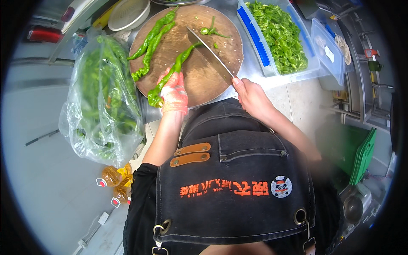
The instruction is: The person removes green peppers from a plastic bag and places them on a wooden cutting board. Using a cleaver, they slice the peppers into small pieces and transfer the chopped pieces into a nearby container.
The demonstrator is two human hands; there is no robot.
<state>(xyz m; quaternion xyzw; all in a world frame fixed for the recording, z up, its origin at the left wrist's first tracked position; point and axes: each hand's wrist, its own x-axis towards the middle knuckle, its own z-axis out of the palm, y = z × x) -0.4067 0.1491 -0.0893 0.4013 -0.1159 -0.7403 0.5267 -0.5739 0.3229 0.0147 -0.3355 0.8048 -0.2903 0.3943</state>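
Note:
My left hand [174, 92], in a thin orange-and-white glove, holds a long green pepper [178, 63] that slants up over the round wooden chopping board [207, 92]. Bare, my right hand [253, 97] grips a knife [212, 52] at the board's right edge. The blade points up and left, seen nearly edge-on, close to the pepper's upper tip. Two more long green peppers [156, 32] lie on the board's left part. Cut-off pepper stems [211, 31] and small bits lie near its upper right.
Left of the board stands a clear plastic bag of green peppers [102, 95]. A plastic tub [272, 63] of chopped green pepper is at the right, beside a clear lid [328, 47]. A white strainer basket [129, 14] sits behind; oil bottles [111, 176] are low left, a green bin [361, 156] low right.

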